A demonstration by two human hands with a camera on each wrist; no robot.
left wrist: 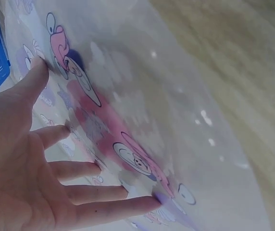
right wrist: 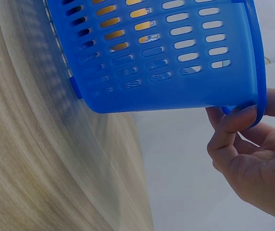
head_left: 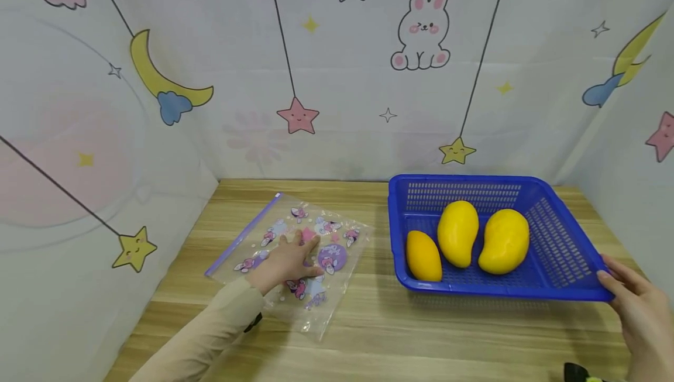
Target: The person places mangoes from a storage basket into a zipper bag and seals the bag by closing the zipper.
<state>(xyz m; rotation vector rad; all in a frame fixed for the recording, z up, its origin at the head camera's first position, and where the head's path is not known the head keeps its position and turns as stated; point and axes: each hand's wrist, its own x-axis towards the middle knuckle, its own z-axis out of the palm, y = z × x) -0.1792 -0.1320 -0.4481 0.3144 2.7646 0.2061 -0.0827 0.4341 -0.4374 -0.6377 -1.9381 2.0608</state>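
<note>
While the left hand (head_left: pixel 286 262) lies spread flat on the printed bag (head_left: pixel 295 253), its wrist hides the bag's near edge. The right hand (head_left: pixel 639 306), partly cut off, pinches the blue basket (head_left: pixel 558 291) at its near right corner.

A clear zip bag (head_left: pixel 295 256) printed with pink and purple cartoon rabbits, with a purple seal strip along one edge, lies flat on the wooden table to the left of a blue slotted plastic basket (head_left: pixel 563 253). The basket stands upright on the table, its near right corner lifted slightly, and holds three yellow mangoes (head_left: pixel 458 233) side by side.
</note>
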